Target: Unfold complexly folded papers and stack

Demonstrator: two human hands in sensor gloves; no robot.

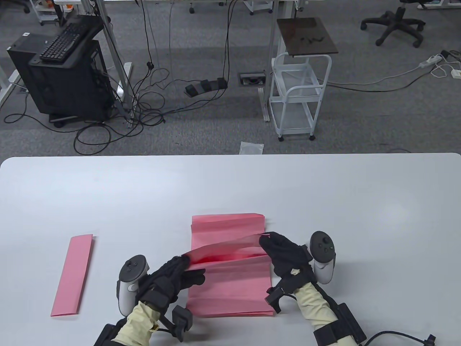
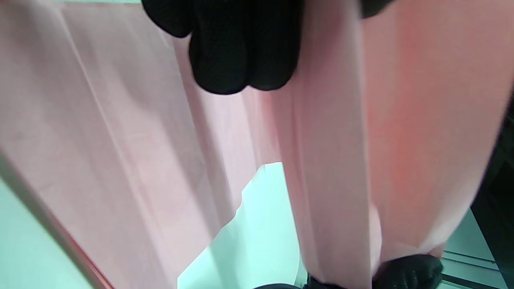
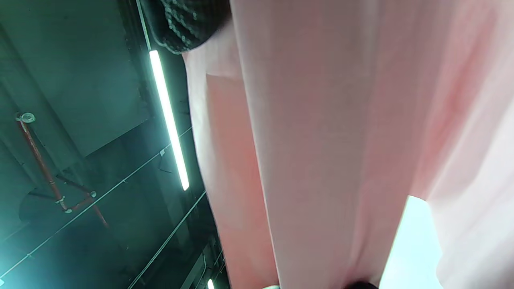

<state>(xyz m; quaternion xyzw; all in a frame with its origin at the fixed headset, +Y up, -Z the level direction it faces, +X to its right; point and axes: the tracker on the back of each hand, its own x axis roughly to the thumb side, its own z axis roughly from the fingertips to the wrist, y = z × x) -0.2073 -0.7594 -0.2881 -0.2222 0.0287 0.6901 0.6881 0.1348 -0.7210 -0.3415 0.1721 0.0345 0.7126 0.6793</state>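
Observation:
A pink paper (image 1: 230, 281) lies partly unfolded on the white table (image 1: 230, 187), near the front edge. My left hand (image 1: 182, 265) pinches the left end of a raised flap (image 1: 223, 248). My right hand (image 1: 268, 243) pinches the flap's right end. The flap is lifted off the sheet between both hands. A second pink paper (image 1: 73, 274), folded into a narrow strip, lies flat at the left. In the left wrist view my fingers (image 2: 237, 48) hang over the pink sheet (image 2: 120, 140). In the right wrist view the pink sheet (image 3: 321, 140) fills the frame under a fingertip (image 3: 184, 24).
The table's far edge runs across the middle of the table view. Beyond it on the floor stand a white cart (image 1: 299, 93), a black computer tower (image 1: 61, 75) and loose cables. A small plastic bag (image 1: 251, 147) lies on the floor by the table edge.

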